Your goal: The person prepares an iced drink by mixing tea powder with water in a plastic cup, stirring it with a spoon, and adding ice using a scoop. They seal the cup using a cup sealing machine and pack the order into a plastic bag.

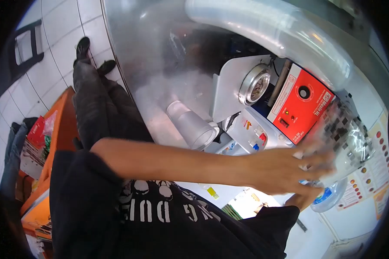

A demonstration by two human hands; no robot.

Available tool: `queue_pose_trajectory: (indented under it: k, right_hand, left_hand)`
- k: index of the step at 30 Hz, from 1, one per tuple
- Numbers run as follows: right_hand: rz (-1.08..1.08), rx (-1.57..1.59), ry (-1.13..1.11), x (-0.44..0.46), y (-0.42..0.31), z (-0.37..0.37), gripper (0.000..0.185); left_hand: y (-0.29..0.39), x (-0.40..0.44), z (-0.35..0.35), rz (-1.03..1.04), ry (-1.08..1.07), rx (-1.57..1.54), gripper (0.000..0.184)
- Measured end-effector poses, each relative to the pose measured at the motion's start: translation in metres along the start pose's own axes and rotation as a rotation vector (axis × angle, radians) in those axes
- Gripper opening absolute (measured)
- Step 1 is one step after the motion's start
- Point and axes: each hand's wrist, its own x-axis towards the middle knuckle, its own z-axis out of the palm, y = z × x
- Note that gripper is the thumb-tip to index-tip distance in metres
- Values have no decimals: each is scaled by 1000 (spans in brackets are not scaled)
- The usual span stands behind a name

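My left hand [281, 170] reaches across to the right with its fingers spread and slightly blurred. The fingertips are beside a shiny clear wrapping with black and grey checks [343, 134]; whether they touch it I cannot tell. My right hand [304, 199] is mostly hidden behind the left one, so its fingers do not show. Close by is a clear plastic container with a blue label [330, 196]. A red cup sealer [302, 103] with a black knob stands just beyond my left hand.
A clear plastic cup [192, 125] lies on the steel counter [153, 86]. Along the top runs a long wrapped stack of clear cups [281, 30]. The sealer's round metal holder [255, 84] sticks out. An orange cabinet [52, 164] and a dark stool [17, 56] are at left.
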Motion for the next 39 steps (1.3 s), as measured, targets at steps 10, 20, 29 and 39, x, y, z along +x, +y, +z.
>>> queue_pose_trajectory:
  k: [10, 20, 29, 39]
  right_hand:
    - [-170, -299, 176, 207, 158, 51, 50]
    - [13, -836, 22, 175, 61, 32, 36]
    - [-124, -619, -2, 226, 125, 26, 34]
    - [-156, -471, 200, 173, 142, 8, 33]
  left_hand:
    - [-31, -117, -95, -1276, 14, -197, 35]
    - [-62, -120, -93, -1149, 111, -194, 22]
    - [-81, -125, -73, -1101, 135, -359, 19]
    - [-140, -95, -20, -1117, 60, -351, 18]
